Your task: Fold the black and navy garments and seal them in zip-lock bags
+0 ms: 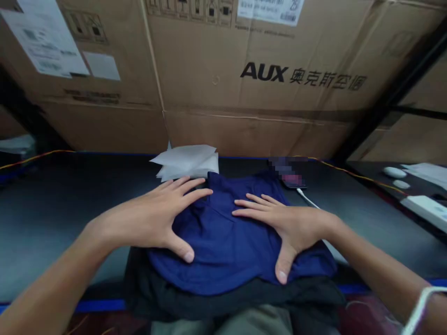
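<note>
A navy blue garment (230, 246) lies spread over the front of the dark table, with a black cloth (209, 304) beneath it that hangs past the table's edge. Across the garment's left side rests my left hand (164, 214), fingers spread and thumb stretched toward the middle. My right hand (279, 223) lies on its right side, also with fingers apart and thumb pointing down. Neither hand grips the fabric. What kind of garment it is, I cannot make out.
White sheets or bags (188, 160) sit behind the garment. A phone (295, 179) with a white cable (307, 200) lies at the back right. Large cardboard boxes (209, 83) wall off the rear. A white power strip (426, 209) stands far right; dark metal posts (384, 100) flank the table (70, 200).
</note>
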Available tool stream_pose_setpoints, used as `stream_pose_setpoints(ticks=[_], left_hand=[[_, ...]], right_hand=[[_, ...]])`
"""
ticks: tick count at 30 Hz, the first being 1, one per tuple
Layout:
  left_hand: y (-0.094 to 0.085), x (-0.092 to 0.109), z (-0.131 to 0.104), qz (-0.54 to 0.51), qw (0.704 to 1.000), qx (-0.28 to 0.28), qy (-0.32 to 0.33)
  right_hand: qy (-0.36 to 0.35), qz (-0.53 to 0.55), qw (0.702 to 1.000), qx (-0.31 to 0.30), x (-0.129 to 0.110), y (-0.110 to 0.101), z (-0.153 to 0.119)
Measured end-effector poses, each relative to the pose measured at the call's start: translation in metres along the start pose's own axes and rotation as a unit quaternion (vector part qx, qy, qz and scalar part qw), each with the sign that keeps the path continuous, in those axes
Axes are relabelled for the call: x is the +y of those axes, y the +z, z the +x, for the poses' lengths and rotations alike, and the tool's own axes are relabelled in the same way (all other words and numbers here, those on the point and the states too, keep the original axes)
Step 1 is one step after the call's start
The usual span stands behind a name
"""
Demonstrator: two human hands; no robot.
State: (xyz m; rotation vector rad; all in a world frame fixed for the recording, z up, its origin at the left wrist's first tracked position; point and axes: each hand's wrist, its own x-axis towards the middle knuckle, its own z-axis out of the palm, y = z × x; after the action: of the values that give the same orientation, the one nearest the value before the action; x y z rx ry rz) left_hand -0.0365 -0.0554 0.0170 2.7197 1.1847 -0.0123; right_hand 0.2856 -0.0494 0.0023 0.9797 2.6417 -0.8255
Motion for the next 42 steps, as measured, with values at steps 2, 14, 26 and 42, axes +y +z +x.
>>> stream_pose_setpoints(ticks=[2,14,26,42], left_hand=[[0.002,-0.003,0.003,-0.01,1.0,0.016,0.0],[0.016,0.02,0.023,-0.065,0.995,0.014,0.071],[0.035,0.0,0.05,-0.023,0.986,0.162,-0.021],[0.041,-0.017,0.067,-0.115,0.952,0.269,-0.087]], right_hand=[[0.004,-0.005,1.0,-0.001,-0.004,-0.003,0.005],[-0.002,-0.053,0.949,0.311,0.02,-0.013,0.018],[0.179,-0.155,0.908,0.345,0.063,-0.022,0.016],[0.082,-0.085,0.895,0.43,0.066,-0.034,0.006]])
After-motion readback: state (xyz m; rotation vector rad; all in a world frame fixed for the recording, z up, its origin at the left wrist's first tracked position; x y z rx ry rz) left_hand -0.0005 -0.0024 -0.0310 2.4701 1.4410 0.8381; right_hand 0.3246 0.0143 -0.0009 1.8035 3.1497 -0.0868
